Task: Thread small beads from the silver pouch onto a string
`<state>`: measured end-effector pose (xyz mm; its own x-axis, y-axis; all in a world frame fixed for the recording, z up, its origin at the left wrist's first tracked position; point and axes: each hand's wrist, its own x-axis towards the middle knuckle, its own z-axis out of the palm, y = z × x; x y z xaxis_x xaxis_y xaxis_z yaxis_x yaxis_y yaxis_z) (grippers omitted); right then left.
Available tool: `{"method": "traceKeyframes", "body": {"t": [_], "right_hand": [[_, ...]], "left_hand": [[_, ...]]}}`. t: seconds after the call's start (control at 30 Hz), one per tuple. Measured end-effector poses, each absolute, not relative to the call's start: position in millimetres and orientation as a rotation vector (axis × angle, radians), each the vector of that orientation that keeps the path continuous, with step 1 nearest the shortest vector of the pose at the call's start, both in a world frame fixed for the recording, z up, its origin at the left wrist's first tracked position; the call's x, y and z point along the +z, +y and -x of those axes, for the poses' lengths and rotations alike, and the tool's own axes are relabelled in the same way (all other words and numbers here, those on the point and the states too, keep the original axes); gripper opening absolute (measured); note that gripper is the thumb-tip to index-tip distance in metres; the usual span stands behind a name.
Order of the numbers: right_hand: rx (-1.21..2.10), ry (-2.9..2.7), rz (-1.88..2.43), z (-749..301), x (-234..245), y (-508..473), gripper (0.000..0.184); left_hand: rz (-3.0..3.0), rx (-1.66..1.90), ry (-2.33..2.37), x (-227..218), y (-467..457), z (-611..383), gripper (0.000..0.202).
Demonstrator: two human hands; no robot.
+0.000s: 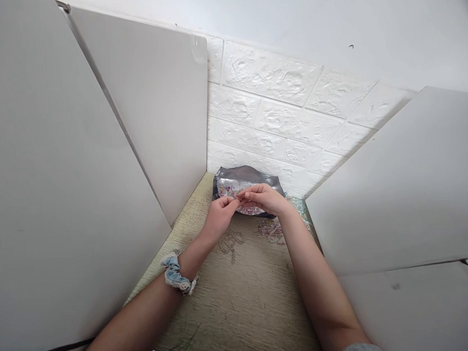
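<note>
Nearest to me, a grey sleeve [361, 350] edges in at the bottom right, above my bare right forearm [320, 280]. My left forearm [139, 309] comes in from the lower left, with a pale blue, lace-edged scrunchie [176, 273] around the wrist. Between them lies a worn, yellowish wood-grain desk [243, 294], with a tall white panel [145, 107] on the left and another white board [397, 189] on the right. Farther along the desk, a loose, looped beaded strand [231, 240] lies just below my left grip [219, 215]. To its right, partly behind my right wrist, is a small heap of pinkish beads [269, 228]. My left grip and right grip [264, 197] meet fingertip to fingertip, each pinched narrow; I cannot tell what tiny thing sits between them. Just beyond is a silver-and-black pouch [245, 173], lying open with colourful beads [227, 190] on its shiny lining. More greenish glitter [298, 203] lies to its right. Behind everything rises a white brick-patterned wall [278, 127].
</note>
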<state>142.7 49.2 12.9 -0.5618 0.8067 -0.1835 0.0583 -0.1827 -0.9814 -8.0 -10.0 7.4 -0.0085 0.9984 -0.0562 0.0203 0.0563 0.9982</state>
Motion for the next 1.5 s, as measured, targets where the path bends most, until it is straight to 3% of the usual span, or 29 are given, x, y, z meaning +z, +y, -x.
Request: {"method": "traceKeyframes", "body": {"t": [1.5], "right_hand": [[1.814,-1.591,1.023,-140.4,9.3,50.5,0.022]], "left_hand": [[-1.155,1.161,1.237,5.8,-8.6,7.8,0.025]]}}
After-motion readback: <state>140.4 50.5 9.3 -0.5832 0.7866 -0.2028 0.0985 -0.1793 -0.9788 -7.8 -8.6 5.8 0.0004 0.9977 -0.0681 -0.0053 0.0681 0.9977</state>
